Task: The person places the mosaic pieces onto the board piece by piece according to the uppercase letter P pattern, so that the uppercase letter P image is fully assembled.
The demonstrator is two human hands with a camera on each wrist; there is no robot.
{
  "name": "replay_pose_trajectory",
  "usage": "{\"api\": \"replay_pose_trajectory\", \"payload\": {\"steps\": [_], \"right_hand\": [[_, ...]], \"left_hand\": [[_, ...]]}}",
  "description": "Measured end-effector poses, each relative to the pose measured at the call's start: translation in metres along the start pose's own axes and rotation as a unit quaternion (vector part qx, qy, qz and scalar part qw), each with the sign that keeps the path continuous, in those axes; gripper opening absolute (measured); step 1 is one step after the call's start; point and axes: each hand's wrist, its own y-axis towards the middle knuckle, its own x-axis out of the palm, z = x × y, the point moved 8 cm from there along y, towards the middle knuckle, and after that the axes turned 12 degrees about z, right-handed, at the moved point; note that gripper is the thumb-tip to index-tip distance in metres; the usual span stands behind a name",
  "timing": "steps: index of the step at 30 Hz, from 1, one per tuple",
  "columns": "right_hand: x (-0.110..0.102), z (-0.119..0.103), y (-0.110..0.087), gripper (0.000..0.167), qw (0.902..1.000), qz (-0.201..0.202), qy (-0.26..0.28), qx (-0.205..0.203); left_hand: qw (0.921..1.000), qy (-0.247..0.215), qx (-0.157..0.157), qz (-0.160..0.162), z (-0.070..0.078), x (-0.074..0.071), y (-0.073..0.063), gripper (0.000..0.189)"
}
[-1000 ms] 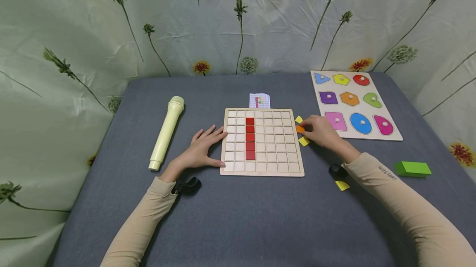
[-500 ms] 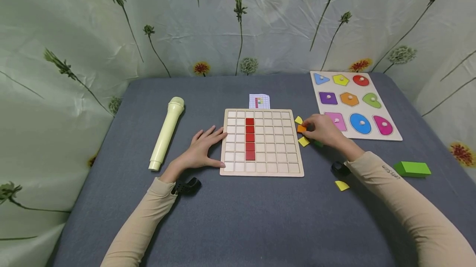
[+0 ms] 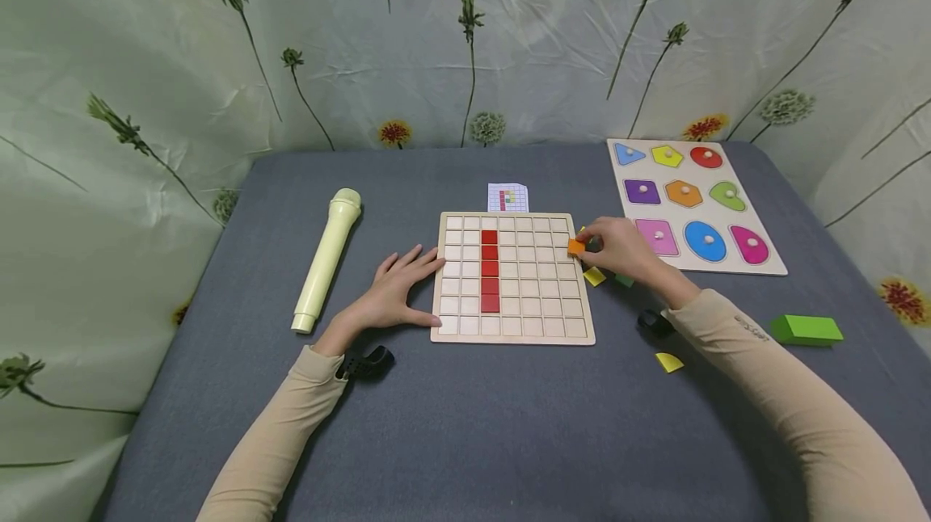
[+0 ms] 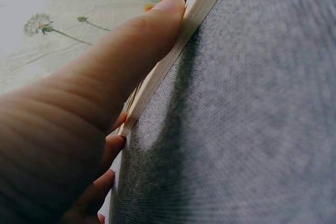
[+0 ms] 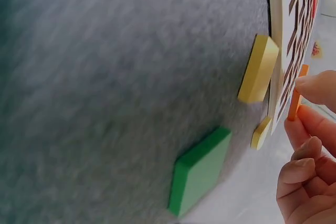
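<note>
Right hand (image 3: 625, 250) pinches orange tile (image 3: 575, 247); left hand (image 3: 391, 296) (splayed) touches board (image 3: 540, 288).

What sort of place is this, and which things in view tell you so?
Probably an indoor play or learning corner: a grid board with red tiles and a knobbed shape puzzle lie on a table, with flower-printed cloth behind.

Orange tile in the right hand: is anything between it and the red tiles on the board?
Nothing visible: between the orange tile, pinched by the right hand, and the red tiles lie only bare squares of the board. The left hand touches its left side, beyond the red tiles.
</note>
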Motion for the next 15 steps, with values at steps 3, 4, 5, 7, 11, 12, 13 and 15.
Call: {"api": "replay_pose_trajectory", "payload": {"steps": [3,4,5,7,11,12,13,15], "right_hand": [[0.003,-0.006,0.004,0.026,0.9999,0.004,0.007,-0.009],[0.004,-0.008,0.005,0.026,0.9999,0.005,0.011,-0.011],[0.006,-0.011,0.007,0.026,0.9998,0.005,0.013,-0.013],[0.008,-0.015,0.010,0.026,0.9997,0.004,0.018,-0.015],[0.014,-0.022,0.017,0.026,0.9996,0.003,0.027,-0.013],[0.015,-0.024,0.018,0.025,0.9995,0.003,0.028,-0.014],[0.016,-0.025,0.020,0.025,0.9995,0.004,0.028,-0.015],[0.018,-0.027,0.023,0.025,0.9995,0.005,0.028,-0.016]], "left_hand": [[1.0000,-0.001,0.000,0.000,0.000,0.000,0.000,0.095],[1.0000,0.000,0.000,0.000,-0.001,0.000,0.000,0.095],[1.0000,-0.001,0.000,0.000,-0.001,0.000,0.000,0.095],[1.0000,0.000,0.000,0.001,-0.001,0.000,0.000,0.096],[1.0000,0.000,0.001,0.001,-0.001,0.000,0.000,0.096],[1.0000,0.000,0.002,0.001,-0.001,0.000,0.000,0.096],[1.0000,0.000,0.002,0.001,-0.001,0.000,0.000,0.096],[1.0000,-0.001,0.002,0.002,-0.001,0.000,0.000,0.096]]}}
